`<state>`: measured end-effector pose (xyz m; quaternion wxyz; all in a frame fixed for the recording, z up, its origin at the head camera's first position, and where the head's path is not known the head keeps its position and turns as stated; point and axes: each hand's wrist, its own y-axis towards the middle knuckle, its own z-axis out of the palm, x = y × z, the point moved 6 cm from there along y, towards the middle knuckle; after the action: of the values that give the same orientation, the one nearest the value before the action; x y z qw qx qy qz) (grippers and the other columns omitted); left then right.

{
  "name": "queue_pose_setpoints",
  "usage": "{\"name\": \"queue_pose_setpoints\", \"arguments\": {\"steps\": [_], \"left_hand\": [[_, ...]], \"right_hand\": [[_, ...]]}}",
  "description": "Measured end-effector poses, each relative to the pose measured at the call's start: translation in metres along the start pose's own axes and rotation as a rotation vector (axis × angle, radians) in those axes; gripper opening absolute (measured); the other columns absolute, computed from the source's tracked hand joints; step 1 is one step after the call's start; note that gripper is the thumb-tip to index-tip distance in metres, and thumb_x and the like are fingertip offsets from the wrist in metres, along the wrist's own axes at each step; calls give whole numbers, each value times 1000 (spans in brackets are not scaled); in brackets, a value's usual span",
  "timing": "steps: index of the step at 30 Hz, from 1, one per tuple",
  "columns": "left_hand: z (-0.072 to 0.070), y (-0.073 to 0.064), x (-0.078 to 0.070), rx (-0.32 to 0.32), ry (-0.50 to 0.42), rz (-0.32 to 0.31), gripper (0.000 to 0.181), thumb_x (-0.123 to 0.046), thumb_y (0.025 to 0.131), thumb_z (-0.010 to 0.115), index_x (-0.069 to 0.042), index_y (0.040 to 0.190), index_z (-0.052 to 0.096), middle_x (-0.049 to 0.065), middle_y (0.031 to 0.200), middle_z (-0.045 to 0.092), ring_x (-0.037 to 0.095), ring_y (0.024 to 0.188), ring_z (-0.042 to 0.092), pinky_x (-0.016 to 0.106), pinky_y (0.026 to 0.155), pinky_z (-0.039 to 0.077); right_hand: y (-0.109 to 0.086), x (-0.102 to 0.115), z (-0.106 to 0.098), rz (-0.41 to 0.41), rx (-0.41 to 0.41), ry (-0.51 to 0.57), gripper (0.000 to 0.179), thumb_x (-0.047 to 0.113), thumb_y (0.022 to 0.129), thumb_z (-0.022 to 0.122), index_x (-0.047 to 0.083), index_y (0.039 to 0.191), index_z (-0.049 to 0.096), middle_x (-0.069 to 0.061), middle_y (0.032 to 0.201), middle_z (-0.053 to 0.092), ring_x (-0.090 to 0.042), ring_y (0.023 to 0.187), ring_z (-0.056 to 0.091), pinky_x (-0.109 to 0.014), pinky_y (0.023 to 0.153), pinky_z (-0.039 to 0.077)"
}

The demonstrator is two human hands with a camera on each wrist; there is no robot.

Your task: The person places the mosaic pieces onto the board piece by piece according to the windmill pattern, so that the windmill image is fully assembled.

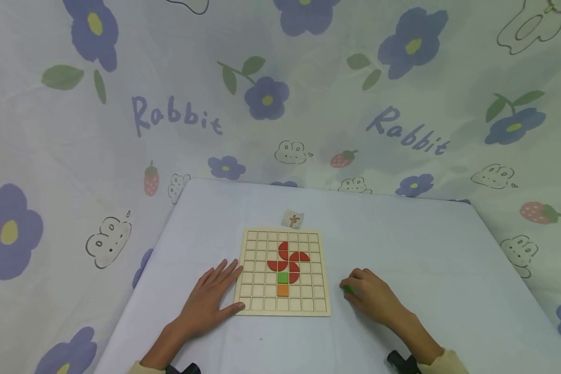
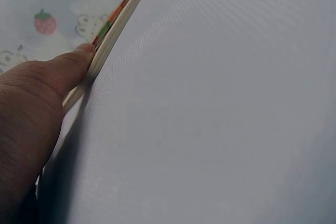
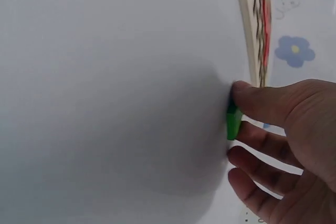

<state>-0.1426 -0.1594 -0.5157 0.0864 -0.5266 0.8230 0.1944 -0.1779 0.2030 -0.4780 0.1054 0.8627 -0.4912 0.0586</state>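
Observation:
A square wooden grid board (image 1: 285, 314) lies on the table in front of me. On it, several red quarter-circle pieces (image 1: 294, 267) form a pinwheel, with a green square (image 1: 282, 278) below and an orange square (image 1: 282, 290) under that. My left hand (image 1: 208, 302) rests with spread fingers at the board's left side, thumb and fingertips on its edge. To the right of the board, my right hand (image 1: 373, 297) pinches a small green block (image 3: 232, 123) between thumb and fingers, low over the table. The fingers cover part of the block.
A small pattern card (image 1: 292, 218) showing a red figure on a grid lies just beyond the board's far edge. The white-covered table (image 1: 416, 244) ends at a printed flower-and-rabbit cloth (image 1: 304, 130) hung behind and at the sides.

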Motion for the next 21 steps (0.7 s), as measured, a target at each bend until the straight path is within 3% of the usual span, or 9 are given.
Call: {"name": "queue_pose_setpoints", "arguments": {"steps": [5,14,21], "left_hand": [[0,0,0,8,-7,3,86,-64,88,60,-15,154,36,3,160,28,31,147,20,51,116,15],[-2,0,0,14,-1,-6,86,-64,87,60,-15,154,36,4,160,28,30,147,20,51,116,15],[-3,1,-2,30,-24,-14,86,-62,87,62,-14,154,36,4,160,28,30,147,19,51,116,15]], "right_hand": [[0,-2,-1,-27,9,-2,26,15,71,89,19,93,76,10,94,65,-9,86,61,-28,75,55],[3,4,-1,-165,-151,-20,16,18,68,83,19,81,73,9,85,67,-7,77,60,-27,68,54],[8,9,0,-192,-149,62,15,19,69,83,21,80,72,13,83,65,-3,78,57,-23,67,54]]}}
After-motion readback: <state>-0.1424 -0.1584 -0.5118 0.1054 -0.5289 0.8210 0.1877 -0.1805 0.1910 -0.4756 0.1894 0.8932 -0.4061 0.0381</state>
